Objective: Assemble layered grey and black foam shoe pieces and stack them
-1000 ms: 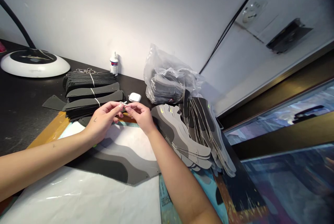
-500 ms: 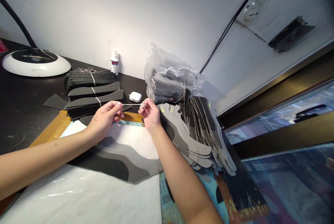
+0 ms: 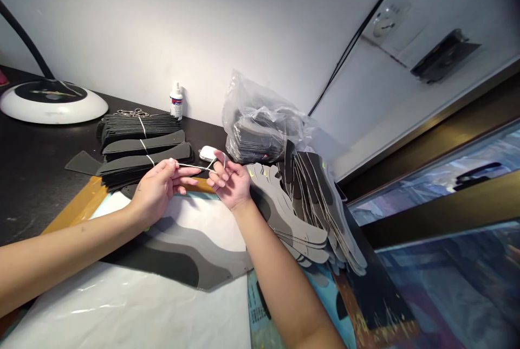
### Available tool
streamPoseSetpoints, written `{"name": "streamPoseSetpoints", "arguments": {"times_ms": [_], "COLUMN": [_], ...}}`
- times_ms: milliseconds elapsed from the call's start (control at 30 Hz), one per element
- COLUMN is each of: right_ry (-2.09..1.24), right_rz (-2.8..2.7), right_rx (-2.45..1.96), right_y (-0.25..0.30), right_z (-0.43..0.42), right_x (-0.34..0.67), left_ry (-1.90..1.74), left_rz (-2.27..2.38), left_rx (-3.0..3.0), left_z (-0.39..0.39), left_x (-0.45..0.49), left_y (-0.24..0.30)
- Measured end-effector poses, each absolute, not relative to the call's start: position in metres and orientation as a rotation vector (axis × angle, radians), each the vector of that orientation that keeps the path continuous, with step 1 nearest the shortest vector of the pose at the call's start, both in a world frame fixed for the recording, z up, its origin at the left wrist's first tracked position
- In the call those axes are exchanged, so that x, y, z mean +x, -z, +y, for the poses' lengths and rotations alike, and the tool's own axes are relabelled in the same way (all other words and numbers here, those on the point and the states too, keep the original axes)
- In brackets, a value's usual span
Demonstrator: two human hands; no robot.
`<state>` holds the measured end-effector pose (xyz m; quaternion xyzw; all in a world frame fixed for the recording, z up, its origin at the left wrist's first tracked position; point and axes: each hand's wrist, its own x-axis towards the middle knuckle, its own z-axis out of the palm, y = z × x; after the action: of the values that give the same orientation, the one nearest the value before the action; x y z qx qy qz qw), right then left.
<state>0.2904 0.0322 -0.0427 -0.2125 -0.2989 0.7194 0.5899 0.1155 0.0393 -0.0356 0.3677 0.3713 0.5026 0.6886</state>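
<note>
A thin white rubber band [image 3: 192, 166] is drawn taut between my two hands above the table. My left hand [image 3: 155, 189] pinches one end between thumb and forefinger, its other fingers stretched loosely to the right. The other end loops around the fingers of my right hand [image 3: 233, 185], which are partly curled. Below my hands, a grey and dark patterned flat piece [image 3: 173, 254] lies on a white sheet [image 3: 142, 311]. Just beyond my left hand sits a stack of dark cut pieces [image 3: 150, 156] with white bands round it.
Loose grey pieces [image 3: 300, 232] fan out on the right, beside a clear plastic bag [image 3: 260, 99] of more pieces. A white case [image 3: 207, 153], small bottle [image 3: 176, 102], scissors [image 3: 136, 112] and lamp base [image 3: 52, 110] stand toward the wall.
My right hand has turned and opened its fingers somewhat, so the band now shows looped around them. My left hand's lower fingers have straightened; its pinch stays.
</note>
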Motion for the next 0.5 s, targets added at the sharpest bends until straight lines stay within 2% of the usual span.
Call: {"name": "streamPoseSetpoints", "arguments": {"times_ms": [300,500], "right_ry": [-1.481,-0.926], "right_rz": [-1.301,-1.421], "right_rx": [-0.854,-1.138], "right_y": [0.062,0.069], "right_z": [0.036,0.035], "right_x": [0.267,0.268], "left_ry": [-1.113,-1.107], "left_rz": [0.802,0.910], "left_rx": [1.057,1.213], "left_z": [0.040,0.042], "left_x": [0.115,0.115], "left_y": [0.047,0.049]}}
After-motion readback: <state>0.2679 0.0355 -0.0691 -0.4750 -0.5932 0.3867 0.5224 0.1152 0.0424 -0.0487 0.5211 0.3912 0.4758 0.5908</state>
